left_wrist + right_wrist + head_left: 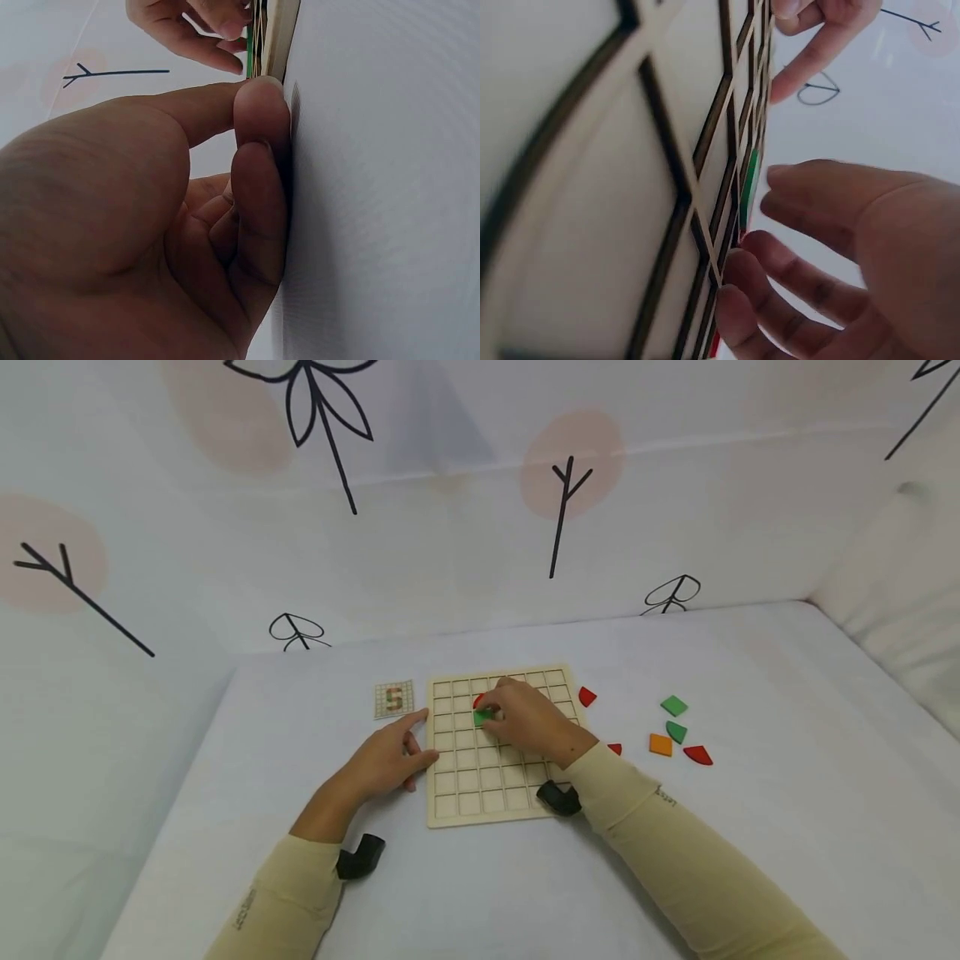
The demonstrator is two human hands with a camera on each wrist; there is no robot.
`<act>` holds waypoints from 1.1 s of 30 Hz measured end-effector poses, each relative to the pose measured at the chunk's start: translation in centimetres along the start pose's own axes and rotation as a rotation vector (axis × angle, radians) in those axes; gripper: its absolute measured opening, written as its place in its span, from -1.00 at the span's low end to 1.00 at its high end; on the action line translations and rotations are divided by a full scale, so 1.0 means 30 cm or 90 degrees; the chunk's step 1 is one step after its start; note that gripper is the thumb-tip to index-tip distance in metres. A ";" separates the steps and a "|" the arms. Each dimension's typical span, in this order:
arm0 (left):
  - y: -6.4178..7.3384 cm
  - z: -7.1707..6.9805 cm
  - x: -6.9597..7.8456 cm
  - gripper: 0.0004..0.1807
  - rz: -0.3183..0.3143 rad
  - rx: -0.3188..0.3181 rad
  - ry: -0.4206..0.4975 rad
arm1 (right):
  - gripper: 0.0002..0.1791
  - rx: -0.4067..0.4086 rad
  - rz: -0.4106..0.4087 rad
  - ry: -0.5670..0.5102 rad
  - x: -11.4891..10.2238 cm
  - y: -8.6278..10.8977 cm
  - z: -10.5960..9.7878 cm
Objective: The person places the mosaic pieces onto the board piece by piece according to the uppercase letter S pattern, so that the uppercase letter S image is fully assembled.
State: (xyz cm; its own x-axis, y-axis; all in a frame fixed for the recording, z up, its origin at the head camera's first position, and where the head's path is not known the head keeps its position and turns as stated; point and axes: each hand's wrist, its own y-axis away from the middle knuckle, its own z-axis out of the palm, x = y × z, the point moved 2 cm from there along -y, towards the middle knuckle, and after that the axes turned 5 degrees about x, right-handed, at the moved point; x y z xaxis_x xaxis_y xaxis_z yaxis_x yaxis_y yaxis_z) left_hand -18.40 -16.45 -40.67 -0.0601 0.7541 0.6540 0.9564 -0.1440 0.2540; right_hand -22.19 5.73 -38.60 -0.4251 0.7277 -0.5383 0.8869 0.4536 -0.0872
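Note:
A pale wooden grid board (pixel 467 818) lies flat on the white cloth. Over its upper part is my right hand (pixel 528 718), thumb and forefinger spread on either side of a green square tile (pixel 482 717) lying on the grid. Part of a red tile (pixel 477 701) shows just beyond the green one, partly covered by the fingers. In the right wrist view the thumb stands a little off the green tile (pixel 749 191), and the fingertips rest low by the board. My left hand (pixel 386 760) touches the board's left edge with thumb and forefinger, other fingers loosely bent.
A small pattern card (pixel 393 699) with a red and green figure lies left of the board. To the right are red quarter-round tiles (pixel 698 755), a green square (pixel 674 706), a green quarter-round (pixel 677 732) and an orange square (pixel 661 744). Printed cloth hangs behind.

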 end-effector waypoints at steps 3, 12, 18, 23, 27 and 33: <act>0.002 0.002 -0.004 -0.16 -0.006 0.000 -0.002 | -0.76 0.019 -0.004 -0.009 -0.012 0.011 -0.033; -0.004 0.005 -0.018 -0.15 0.004 -0.007 0.004 | -0.77 0.126 -0.042 -0.017 -0.043 0.086 -0.183; -0.004 -0.006 -0.019 -0.15 0.021 -0.007 -0.005 | -0.79 0.192 -0.041 0.038 0.007 0.169 -0.261; -0.008 0.000 -0.009 -0.14 0.026 -0.011 -0.004 | -0.76 0.204 -0.006 0.086 0.087 0.266 -0.308; -0.004 -0.001 -0.009 -0.14 0.013 -0.007 -0.010 | -0.75 0.185 0.020 0.120 0.152 0.330 -0.330; 0.002 -0.003 -0.008 -0.14 0.011 -0.008 -0.013 | -0.71 0.128 0.086 0.156 0.249 0.406 -0.349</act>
State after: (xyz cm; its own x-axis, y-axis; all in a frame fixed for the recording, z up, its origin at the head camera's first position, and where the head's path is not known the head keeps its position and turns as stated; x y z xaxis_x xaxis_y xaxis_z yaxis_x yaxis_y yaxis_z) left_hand -18.35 -16.70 -40.75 -0.0380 0.7645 0.6435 0.9536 -0.1647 0.2520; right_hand -16.45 22.08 -34.93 -0.3108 0.8871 -0.3412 0.9456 0.2524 -0.2050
